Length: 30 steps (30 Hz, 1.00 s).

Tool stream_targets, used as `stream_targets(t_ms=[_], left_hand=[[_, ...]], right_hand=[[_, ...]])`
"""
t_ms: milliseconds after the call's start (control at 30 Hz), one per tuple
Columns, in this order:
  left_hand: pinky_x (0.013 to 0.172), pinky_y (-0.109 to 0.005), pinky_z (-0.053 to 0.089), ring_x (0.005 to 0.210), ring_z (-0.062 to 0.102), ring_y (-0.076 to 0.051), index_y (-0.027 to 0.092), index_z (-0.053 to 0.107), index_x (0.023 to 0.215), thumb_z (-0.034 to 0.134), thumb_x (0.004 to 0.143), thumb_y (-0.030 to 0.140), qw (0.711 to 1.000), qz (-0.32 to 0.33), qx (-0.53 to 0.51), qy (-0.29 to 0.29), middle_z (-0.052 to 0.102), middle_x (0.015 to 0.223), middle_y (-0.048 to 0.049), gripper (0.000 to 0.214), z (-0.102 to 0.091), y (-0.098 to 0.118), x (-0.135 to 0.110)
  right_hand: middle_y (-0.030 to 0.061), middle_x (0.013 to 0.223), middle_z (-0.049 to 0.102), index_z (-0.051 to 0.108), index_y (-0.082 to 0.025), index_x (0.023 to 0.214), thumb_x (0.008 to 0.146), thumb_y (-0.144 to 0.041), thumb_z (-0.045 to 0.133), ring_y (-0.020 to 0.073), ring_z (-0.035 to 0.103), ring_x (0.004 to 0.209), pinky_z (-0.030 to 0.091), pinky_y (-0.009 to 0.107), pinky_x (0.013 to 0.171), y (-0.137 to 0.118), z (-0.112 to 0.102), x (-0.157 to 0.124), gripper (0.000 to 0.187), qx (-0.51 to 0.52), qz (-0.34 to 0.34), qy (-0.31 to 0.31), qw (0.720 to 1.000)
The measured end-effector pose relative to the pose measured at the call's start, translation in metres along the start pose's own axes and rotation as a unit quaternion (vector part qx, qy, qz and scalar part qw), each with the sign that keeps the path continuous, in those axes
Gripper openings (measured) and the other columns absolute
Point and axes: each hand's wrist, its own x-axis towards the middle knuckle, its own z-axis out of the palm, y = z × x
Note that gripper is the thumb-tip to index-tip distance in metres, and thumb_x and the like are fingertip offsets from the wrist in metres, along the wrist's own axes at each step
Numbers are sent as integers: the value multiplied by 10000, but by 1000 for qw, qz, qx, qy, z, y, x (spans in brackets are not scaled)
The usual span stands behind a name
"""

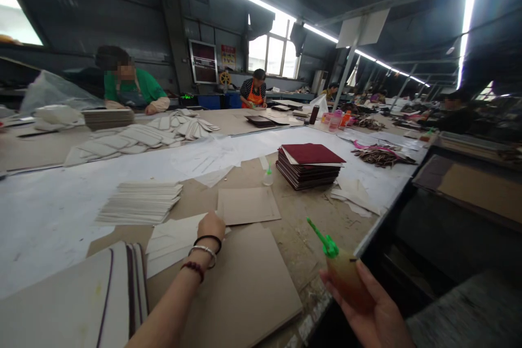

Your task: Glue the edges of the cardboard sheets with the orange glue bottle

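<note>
My right hand (pixel 377 304) is wrapped round a glue bottle (pixel 350 280) with amber contents, its green nozzle tilted up to the left. My left hand (pixel 212 225), with bracelets at the wrist, is closed like a fist over the right end of several fanned cream sheets (pixel 167 244). Its fingertips are hidden, so what they grip does not show. Just beyond that hand lies a beige board (pixel 248 205) with a smaller panel on it. A large grey-beige board (pixel 248 288) lies below and right of the left hand.
A stack of cream strips (pixel 138 204) lies to the left. Farther back stand a maroon stack of covers (pixel 312 155) and a small green-tipped bottle (pixel 268 176). White-faced padded boards (pixel 61 304) fill the near left. Co-workers sit across the table. The table edge (pixel 367 242) runs along the right.
</note>
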Motion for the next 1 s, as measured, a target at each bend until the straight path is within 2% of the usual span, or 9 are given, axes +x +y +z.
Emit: stream_targets(t_ms=[100, 233, 400, 467, 533, 600, 733, 800, 1000], left_hand=[[734, -349, 514, 805, 607, -164, 120, 565, 1001, 529, 905, 283, 1000, -13, -4, 24, 610, 910, -46, 192, -10, 5, -20], [723, -284, 467, 792, 619, -165, 141, 572, 876, 464, 916, 173, 997, 61, -25, 51, 631, 797, -40, 119, -21, 0, -75], [583, -250, 414, 625, 589, -153, 190, 525, 686, 544, 861, 183, 988, 141, -45, 50, 584, 634, 11, 176, -13, -45, -168], [513, -259, 378, 536, 538, -150, 197, 483, 629, 551, 860, 227, 969, 216, -49, 110, 525, 562, 23, 243, -7, -70, -197], [476, -263, 350, 496, 489, -144, 202, 451, 617, 504, 899, 288, 938, 292, -55, 179, 482, 538, 26, 299, -3, -93, -219], [507, -256, 377, 542, 494, -141, 194, 474, 671, 444, 931, 281, 918, 332, -72, 205, 499, 587, 13, 275, -2, -109, -231], [765, -286, 467, 854, 558, -171, 154, 552, 954, 415, 924, 159, 895, 370, -117, 219, 595, 889, -72, 140, -6, -117, -237], [829, -307, 466, 941, 548, -188, 150, 560, 963, 412, 917, 138, 888, 375, -122, 238, 597, 964, -91, 155, -7, -115, -234], [775, -296, 496, 870, 557, -177, 135, 569, 898, 410, 909, 106, 880, 380, -151, 243, 623, 885, -74, 162, -5, -113, -221]], right_hand=[[62, 849, 743, 702, -146, 785, 636, -313, 796, 247, 695, 796, 580, 375, 783, 3, 4, -5, 243, -27, 0, -17, 999], [40, 853, 734, 682, -162, 791, 624, -344, 801, 232, 689, 808, 577, 339, 781, 9, 12, -13, 274, -81, 2, -41, 996], [-9, 859, 700, 618, -202, 874, 587, -354, 820, 189, 656, 812, 577, 343, 749, 23, 33, -24, 382, -187, -5, -83, 979], [-16, 861, 685, 582, -221, 929, 579, -369, 821, 173, 639, 788, 574, 317, 694, 31, 44, -26, 449, -256, -15, -112, 960], [-6, 868, 675, 546, -230, 972, 576, -412, 812, 176, 633, 775, 556, 296, 666, 39, 54, -26, 511, -341, -32, -143, 928], [22, 899, 668, 519, -230, 1010, 586, -474, 784, 203, 633, 808, 539, 312, 684, 47, 63, -24, 556, -440, -64, -174, 879], [54, 921, 650, 515, -224, 1024, 627, -542, 712, 240, 623, 839, 513, 365, 743, 60, 80, -20, 545, -614, -183, -220, 736], [47, 906, 643, 520, -225, 1008, 645, -542, 686, 231, 620, 800, 513, 367, 733, 64, 89, -19, 510, -652, -236, -234, 681], [63, 915, 627, 542, -216, 986, 650, -531, 672, 234, 615, 777, 516, 370, 701, 74, 107, -17, 479, -691, -314, -259, 598]])
